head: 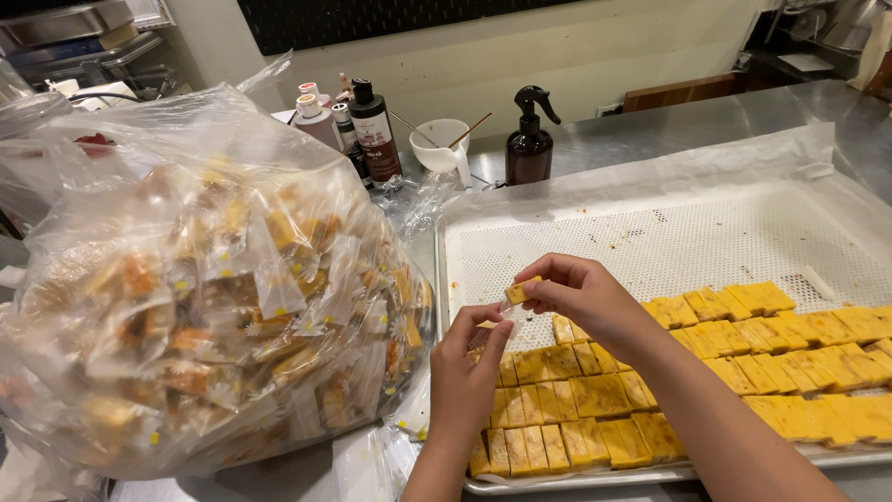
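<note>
A small yellow bar (521,292) is pinched between thumb and fingertips of the right hand (581,299), held above the near-left part of the perforated tray (706,232). The left hand (474,363) sits just below and left of it — fingers closed on what looks like a small clear wrapper (497,316), though this is hard to tell. The bar's long axis is tilted toward that left hand, the 2 nearly touching.
</note>
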